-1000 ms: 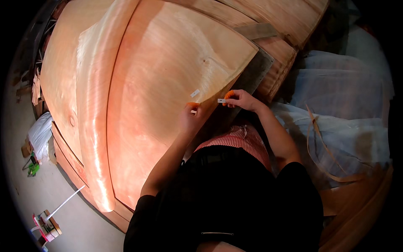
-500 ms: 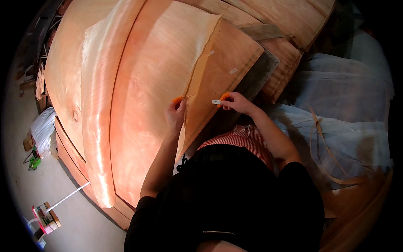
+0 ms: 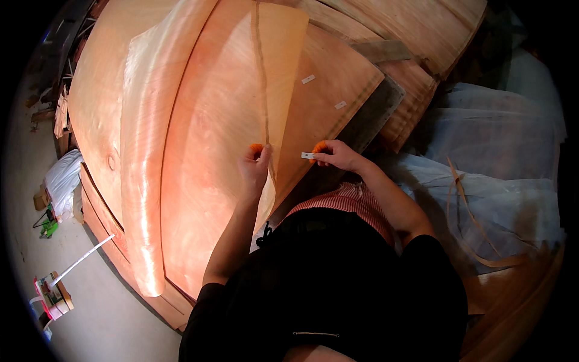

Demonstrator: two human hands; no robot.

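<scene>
Pinching a thin veneer sheet (image 3: 229,120) at its near edge with left hand (image 3: 255,170), orange-tipped fingers (image 3: 257,147) closed on it beside a long split running up the sheet. Holding a small pale tape piece (image 3: 307,155) between right hand (image 3: 338,155) fingertips, just off the sheet's right edge, above a lower sheet (image 3: 325,102) already bearing two pale patches. Judging the step as patching the split; next move likely calls for bringing the tape across onto the crack, edges kept aligned, pressing flat without tearing the brittle sheet. Stacked on a veneer pile (image 3: 96,120), white sacks (image 3: 500,151) to the right
</scene>
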